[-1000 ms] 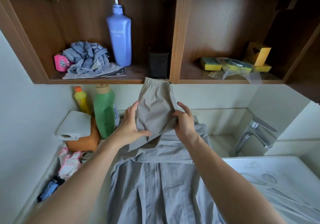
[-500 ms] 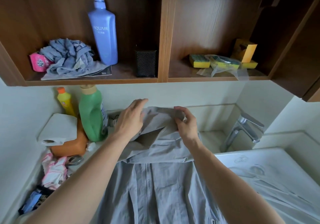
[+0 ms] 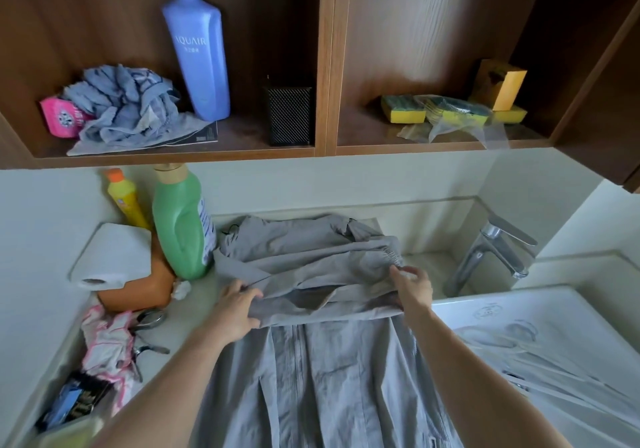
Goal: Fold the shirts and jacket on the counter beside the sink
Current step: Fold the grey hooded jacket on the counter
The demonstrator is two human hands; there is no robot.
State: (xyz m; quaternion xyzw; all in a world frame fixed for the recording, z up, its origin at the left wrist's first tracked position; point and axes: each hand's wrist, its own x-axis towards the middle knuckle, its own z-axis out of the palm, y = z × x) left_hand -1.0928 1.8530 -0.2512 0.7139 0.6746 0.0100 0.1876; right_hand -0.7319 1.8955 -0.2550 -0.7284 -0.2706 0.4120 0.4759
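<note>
Grey, thin woven cloth with a matte, lightly creased face makes up the zip jacket (image 3: 311,371), which lies front-up on the pale bench (image 3: 197,309) just left of the white sink (image 3: 571,305). Its zip (image 3: 298,361) runs straight toward the near edge. Across the far end, the sleeves are laid sideways in a soft layered band, with a gathered elastic cuff (image 3: 391,255) showing at the right. The left grip (image 3: 235,309) has its fingers curled over the band's near-left corner, pinching the cloth. The right grip (image 3: 412,286) pinches the near-right end just below the cuff. The step in hand looks like squaring this sleeve band over the chest. To do it well, both corners should likely be drawn apart evenly so the near edge lies straight and at a right angle to the zip, then the layers pressed flat from the middle outward. The fabric looks limp and a little slippery, so it will probably sag or bunch where unsupported. The far-left corner lies just beside the smooth green plastic bottle (image 3: 180,226), and the right side lies near the sink rim and chrome tap (image 3: 491,257), so the band is best kept narrow and on the bench.
</note>
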